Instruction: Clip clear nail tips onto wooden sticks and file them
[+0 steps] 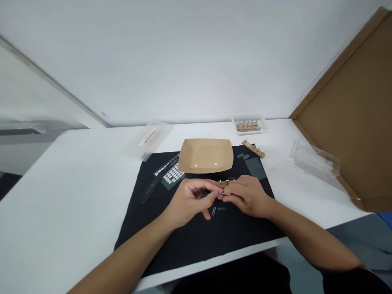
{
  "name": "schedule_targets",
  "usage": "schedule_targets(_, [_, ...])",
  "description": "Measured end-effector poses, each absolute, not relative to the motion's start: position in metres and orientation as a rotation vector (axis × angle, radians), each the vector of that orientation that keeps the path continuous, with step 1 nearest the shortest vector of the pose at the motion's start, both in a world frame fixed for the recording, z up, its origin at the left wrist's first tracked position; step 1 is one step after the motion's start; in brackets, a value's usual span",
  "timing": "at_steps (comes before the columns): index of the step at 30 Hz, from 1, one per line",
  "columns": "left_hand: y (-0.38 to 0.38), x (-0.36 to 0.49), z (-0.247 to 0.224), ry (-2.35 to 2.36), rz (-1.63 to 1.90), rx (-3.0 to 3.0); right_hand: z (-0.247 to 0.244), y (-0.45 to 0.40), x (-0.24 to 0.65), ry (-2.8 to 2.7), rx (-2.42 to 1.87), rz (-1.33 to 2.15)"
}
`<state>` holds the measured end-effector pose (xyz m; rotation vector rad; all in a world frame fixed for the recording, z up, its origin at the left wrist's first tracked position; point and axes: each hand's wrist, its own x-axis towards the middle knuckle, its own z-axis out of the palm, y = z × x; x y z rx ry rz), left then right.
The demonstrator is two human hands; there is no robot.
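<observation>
Over the black cloth (180,241), my left hand (191,202) pinches a small clear false nail tip (219,192) between thumb and fingers. My right hand (251,197) meets it fingertip to fingertip, closed on a tiny metal nail holder (226,194) that is mostly hidden. Just behind the fingers, a wooden strip with small metal posts (227,182) is partly covered by my hands. Below them, a translucent nail tip (213,211) and another nail tip (221,208) lie on the cloth.
A brown paper tray (206,149) holds white bits. To its left are a dark curved strip (153,185) and a sheet of white adhesive tabs (174,175). Behind stand a plastic box of post strips (249,125) and another post strip (253,148). A clear box (315,161) sits right, beside cardboard (352,106).
</observation>
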<state>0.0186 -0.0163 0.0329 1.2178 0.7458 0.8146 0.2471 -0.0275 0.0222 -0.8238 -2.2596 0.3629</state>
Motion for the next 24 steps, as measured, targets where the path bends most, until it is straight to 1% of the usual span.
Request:
schedule_targets(8, [-0.0143, 0.0154, 0.0349, 0.686, 0.779, 1.26, 0.0194, -0.0286, 0.249, -2.221, -0.846, 0.516])
schedule_targets(24, [-0.011, 0.0141, 0.0358, 0.673, 0.726, 1.249, 0.02, -0.0269, 0.2493, -2.242, -0.799, 0.492])
